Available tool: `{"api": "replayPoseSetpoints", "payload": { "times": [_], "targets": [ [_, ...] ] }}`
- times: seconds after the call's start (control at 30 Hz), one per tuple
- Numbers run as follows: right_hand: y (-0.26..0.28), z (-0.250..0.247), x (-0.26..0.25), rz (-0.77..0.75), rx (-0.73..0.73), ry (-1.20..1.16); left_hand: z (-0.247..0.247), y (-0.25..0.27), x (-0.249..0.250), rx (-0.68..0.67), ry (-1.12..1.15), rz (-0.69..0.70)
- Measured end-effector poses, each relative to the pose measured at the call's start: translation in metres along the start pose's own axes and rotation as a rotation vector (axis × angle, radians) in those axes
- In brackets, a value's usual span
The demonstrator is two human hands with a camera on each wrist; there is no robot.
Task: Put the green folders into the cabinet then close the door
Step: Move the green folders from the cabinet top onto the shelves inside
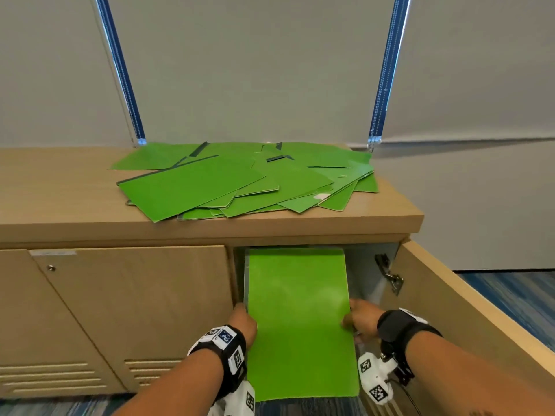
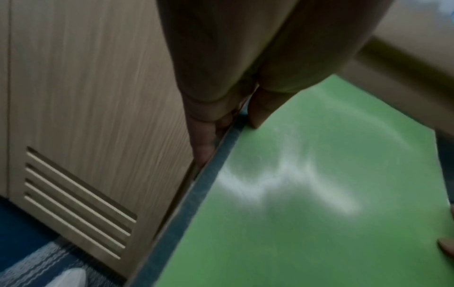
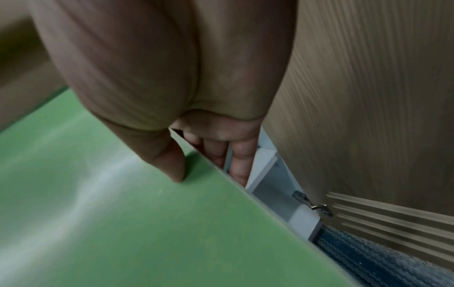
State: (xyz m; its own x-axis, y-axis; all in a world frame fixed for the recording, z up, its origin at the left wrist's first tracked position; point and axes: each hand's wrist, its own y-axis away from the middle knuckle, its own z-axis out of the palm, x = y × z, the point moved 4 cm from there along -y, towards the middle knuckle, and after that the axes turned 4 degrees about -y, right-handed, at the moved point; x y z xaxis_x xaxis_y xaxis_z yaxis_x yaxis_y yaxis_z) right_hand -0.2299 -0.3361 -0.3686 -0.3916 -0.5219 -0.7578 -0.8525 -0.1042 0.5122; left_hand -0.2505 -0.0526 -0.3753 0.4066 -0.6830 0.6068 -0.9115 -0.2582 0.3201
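Observation:
I hold one green folder (image 1: 300,319) flat between both hands, its far end inside the open cabinet compartment (image 1: 363,274). My left hand (image 1: 244,321) pinches its left edge, thumb on top and fingers underneath (image 2: 203,153). My right hand (image 1: 359,321) pinches the right edge the same way, thumb (image 3: 172,165) on the green face (image 3: 123,223). A loose pile of several green folders (image 1: 240,181) lies on the cabinet top (image 1: 60,187). The cabinet door (image 1: 468,319) stands swung open at the right.
The neighbouring door (image 1: 135,310) to the left is closed, with vent slots (image 2: 78,202) low down. A metal hinge (image 1: 390,276) sits on the open door's inner side. Blue patterned carpet (image 1: 510,295) covers the floor. Two blue blind cords (image 1: 126,79) hang behind the pile.

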Motion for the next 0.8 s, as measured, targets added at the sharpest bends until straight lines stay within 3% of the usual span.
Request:
{"api": "replayPoseSetpoints", "payload": {
  "times": [0.2,0.4,0.53,0.7,0.8],
  "targets": [
    [-0.062,-0.006,0.035,0.08,0.103,-0.217,0.022,-0.049,0.006,-0.015,0.074,-0.023],
    [-0.093,-0.007,0.02,-0.039,0.356,-0.168,0.039,-0.106,0.019,-0.039,0.032,0.109],
    [-0.12,-0.001,0.008,-0.019,0.479,-0.072,0.039,-0.109,0.021,-0.026,-0.096,0.089],
    [-0.156,0.005,0.002,0.108,0.357,0.122,0.054,-0.128,0.01,-0.053,-0.127,0.069],
    [-0.186,0.008,0.003,0.098,0.331,0.093,0.071,-0.134,0.001,-0.086,-0.119,0.116]
  ]
}}
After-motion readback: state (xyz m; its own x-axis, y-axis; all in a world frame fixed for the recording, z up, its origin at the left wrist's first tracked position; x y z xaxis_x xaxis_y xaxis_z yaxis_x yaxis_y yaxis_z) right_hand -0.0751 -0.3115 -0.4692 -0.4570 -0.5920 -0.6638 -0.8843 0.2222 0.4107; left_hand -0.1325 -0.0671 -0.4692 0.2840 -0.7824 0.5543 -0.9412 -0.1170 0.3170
